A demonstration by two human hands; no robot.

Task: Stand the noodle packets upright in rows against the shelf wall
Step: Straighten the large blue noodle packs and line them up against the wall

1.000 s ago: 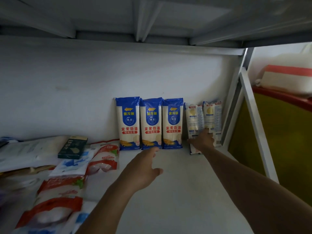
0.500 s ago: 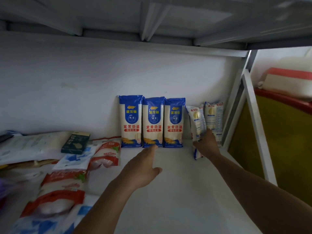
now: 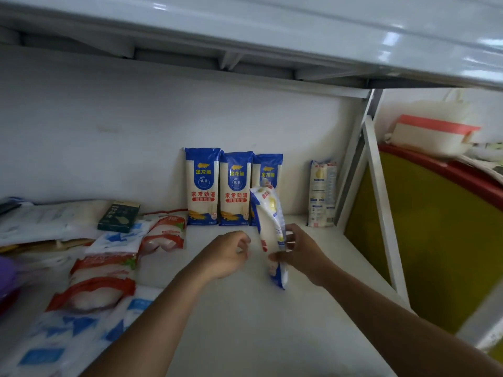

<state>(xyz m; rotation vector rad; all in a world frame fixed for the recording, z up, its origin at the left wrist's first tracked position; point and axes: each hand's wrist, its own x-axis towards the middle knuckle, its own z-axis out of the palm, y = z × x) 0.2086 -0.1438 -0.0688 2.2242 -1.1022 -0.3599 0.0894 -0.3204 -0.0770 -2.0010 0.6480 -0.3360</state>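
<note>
Three blue-and-white noodle packets (image 3: 235,187) stand upright side by side against the white back wall (image 3: 109,148). Further right, a paler noodle packet (image 3: 322,193) stands alone near the shelf post. My right hand (image 3: 302,250) grips another pale noodle packet (image 3: 270,235) around its lower half, lifted off the shelf and tilted, in front of the third blue packet. My left hand (image 3: 227,254) hovers just left of it with fingers curled and apart, not touching it.
Red-and-white pouches (image 3: 163,236), blue-and-white bags (image 3: 68,346) and a dark green box (image 3: 119,216) lie flat on the left of the shelf floor (image 3: 245,336). A white shelf post (image 3: 381,213) bounds the right side. The upper shelf (image 3: 272,36) hangs low overhead.
My right hand has pulled one pale packet away from the wall toward me, leaving one standing. My left hand has drawn back and curled toward the held packet.
</note>
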